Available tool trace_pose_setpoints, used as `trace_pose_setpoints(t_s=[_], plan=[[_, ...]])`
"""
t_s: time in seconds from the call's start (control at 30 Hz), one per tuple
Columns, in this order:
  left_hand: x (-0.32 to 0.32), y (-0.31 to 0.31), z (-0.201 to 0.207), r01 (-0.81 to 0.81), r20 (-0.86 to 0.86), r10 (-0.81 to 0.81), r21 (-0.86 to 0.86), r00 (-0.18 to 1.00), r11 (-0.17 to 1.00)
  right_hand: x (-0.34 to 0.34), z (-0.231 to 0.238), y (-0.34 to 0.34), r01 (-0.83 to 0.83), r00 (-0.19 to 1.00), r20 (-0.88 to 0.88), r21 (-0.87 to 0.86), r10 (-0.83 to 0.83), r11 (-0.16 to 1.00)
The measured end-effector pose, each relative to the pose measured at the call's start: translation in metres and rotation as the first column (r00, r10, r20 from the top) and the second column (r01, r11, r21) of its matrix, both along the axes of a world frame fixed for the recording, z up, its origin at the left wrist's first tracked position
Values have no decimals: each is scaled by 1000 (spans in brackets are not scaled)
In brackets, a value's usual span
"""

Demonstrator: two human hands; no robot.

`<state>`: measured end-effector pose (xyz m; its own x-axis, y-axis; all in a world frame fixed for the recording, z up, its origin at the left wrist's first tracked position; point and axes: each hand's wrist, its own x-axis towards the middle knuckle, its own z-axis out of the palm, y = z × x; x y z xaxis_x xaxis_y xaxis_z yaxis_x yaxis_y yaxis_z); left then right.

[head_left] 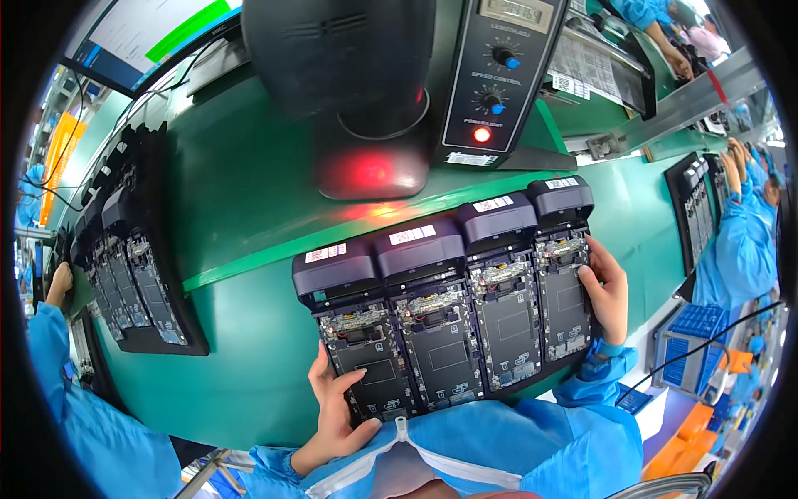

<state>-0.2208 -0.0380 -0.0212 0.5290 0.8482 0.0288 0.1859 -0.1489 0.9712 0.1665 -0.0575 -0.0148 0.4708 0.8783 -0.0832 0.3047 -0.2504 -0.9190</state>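
A dark tray (465,403) of several handheld electronic devices lies in front of my body. Each device has its circuit board exposed and a bulky dark top with a white label; the leftmost device (362,349) is nearest my left hand (337,407). That hand grips the tray's left side, thumb low and fingers reaching over the leftmost board. At the opposite end, my right hand (607,291) holds the tray's right edge, its thumb against the rightmost device (565,283) and part of its fingers hidden behind the edge.
Beyond the tray stands a black scanner (366,166) casting red light, beside a control box (499,91) with blue knobs. Another device tray (137,283) lies left. A third tray (694,212) is at right. Co-workers in blue sleeves (723,241) work both sides. A monitor (150,37) stands upper left.
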Motion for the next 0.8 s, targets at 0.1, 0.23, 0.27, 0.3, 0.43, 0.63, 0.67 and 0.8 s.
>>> trace_pose_setpoints(t_s=[0.1, 0.23, 0.27, 0.3, 0.43, 0.63, 0.67, 0.8], plan=[[-1, 0, 0, 11, -15, -11, 14, 1000, 1000, 2, 3, -2, -41, 999, -32, 9, 42, 999], [0, -1, 0, 6, -5, -6, 9, 1000, 1000, 8, 4, -6, -94, 994, -54, 1, 94, 996], [1, -1, 0, 2, 5, -2, -1, 1000, 1000, 7, 4, -6, -86, 995, -58, -1, 86, 996], [2, -1, -1, 2, 18, -2, -12, 1000, 1000, 7, 4, -7, -75, 995, -59, -3, 75, 997], [-1, -4, -3, -14, -1, 14, -13, 1000, 1000, 11, 8, -5, -131, 988, 74, -77, 137, 988], [2, 0, -4, -22, 40, 23, -29, 999, 999, 12, 10, -4, -156, 985, 64, -93, 163, 983], [2, 2, -4, -21, 49, 22, -30, 999, 999, 12, 9, -4, -159, 984, 68, -89, 165, 983], [0, -2, -3, -26, 52, 27, -26, 998, 999, 8, 8, -2, -134, 989, 49, -79, 138, 988]])
